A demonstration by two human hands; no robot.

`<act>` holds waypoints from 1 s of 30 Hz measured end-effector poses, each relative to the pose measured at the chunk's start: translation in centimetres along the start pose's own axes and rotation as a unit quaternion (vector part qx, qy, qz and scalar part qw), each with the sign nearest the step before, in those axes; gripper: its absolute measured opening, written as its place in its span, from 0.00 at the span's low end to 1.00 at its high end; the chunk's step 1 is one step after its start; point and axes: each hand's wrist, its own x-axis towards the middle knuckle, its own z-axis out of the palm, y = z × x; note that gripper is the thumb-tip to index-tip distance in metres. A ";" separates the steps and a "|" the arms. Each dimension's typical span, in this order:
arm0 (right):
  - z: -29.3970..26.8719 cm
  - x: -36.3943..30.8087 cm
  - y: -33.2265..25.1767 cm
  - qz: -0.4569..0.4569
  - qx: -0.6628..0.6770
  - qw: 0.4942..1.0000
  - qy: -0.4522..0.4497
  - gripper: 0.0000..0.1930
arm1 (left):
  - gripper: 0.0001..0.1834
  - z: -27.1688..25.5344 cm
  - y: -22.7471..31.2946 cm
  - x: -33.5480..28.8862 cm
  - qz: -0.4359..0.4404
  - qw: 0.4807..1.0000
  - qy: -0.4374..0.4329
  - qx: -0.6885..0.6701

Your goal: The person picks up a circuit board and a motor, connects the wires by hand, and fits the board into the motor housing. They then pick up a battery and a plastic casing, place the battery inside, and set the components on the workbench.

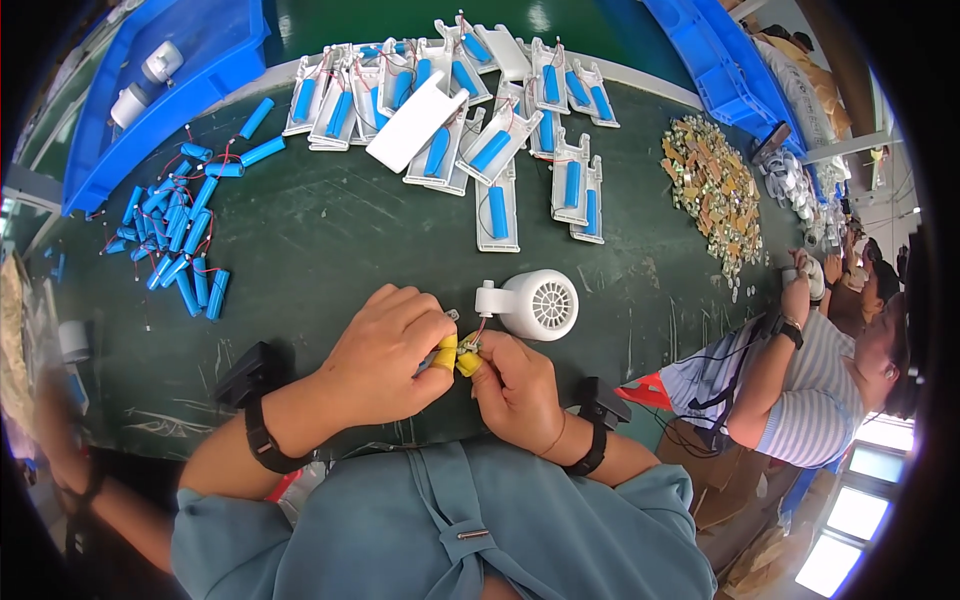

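Note:
Close in front of me, my left hand [392,350] and my right hand [520,390] meet with fingers closed in a pinch. Yellow coverings wrap some of the fingertips. Between them is a small circuit board [467,348], mostly hidden by the fingers. Thin reddish wires [481,326] run from it up to the neck of a white fan head [545,305]. The fan head lies on the table just beyond my right hand, its round grille facing up and to the right.
Several white casings [498,215] holding blue cells lie at the far middle of the table [380,230]. Loose blue batteries [170,225] are heaped left, beside a blue bin [150,130]. Small circuit boards [710,185] are piled right, near another blue bin [715,65]. A co-worker [810,390] sits right.

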 end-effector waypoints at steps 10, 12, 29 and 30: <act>0.0 0.2 -0.2 0.019 0.017 1.000 0.008 0.11 | 0.16 0.4 0.1 0.1 0.016 1.000 0.012 -0.023; 0.1 0.3 0.1 -0.040 -0.015 0.999 0.029 0.08 | 0.16 0.3 0.1 0.1 0.017 1.000 0.010 -0.022; -1.4 0.5 0.1 0.062 0.137 0.979 -0.138 0.09 | 0.14 -2.2 -1.1 0.5 0.039 0.992 -0.118 -0.035; -1.4 0.5 0.0 0.080 0.159 0.974 -0.142 0.08 | 0.14 -2.2 -1.1 0.5 0.042 0.991 -0.120 -0.036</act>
